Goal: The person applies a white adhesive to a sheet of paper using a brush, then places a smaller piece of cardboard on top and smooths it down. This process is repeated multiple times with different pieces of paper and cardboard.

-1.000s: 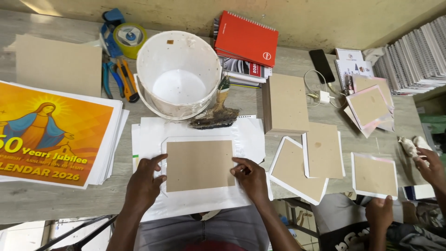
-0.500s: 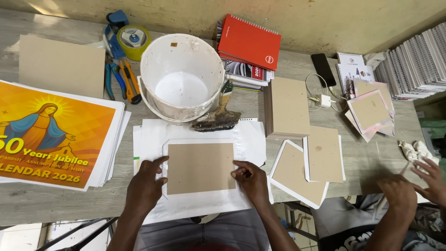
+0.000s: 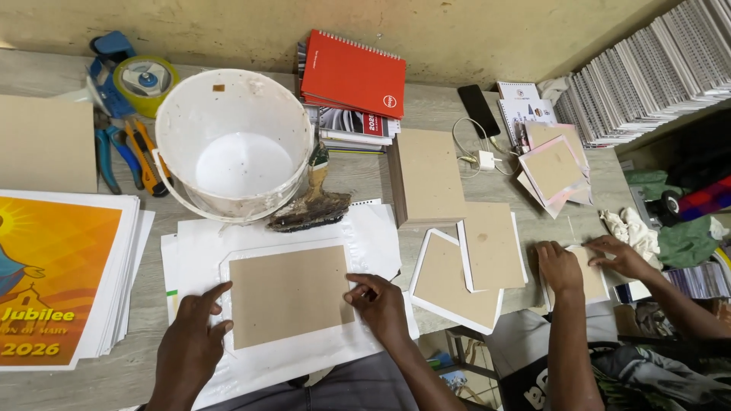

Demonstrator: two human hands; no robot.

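Note:
A brown cardboard rectangle lies on a white sheet with clipped corners, on top of more white paper at the table's front edge. My left hand rests on the white sheet at the board's left edge, fingertips touching it. On the right edge my right hand presses down with bent fingers. Neither hand lifts anything.
A white bucket of glue and a crusted brush stand just behind the sheet. Orange printed posters are stacked at left, pliers and tape behind. Covered boards lie to the right, where another person's hands press a board.
The view has shifted right, so everything sits further left in frame. My hands stay on the board's edges. The other person's hands moved up onto a board on the table.

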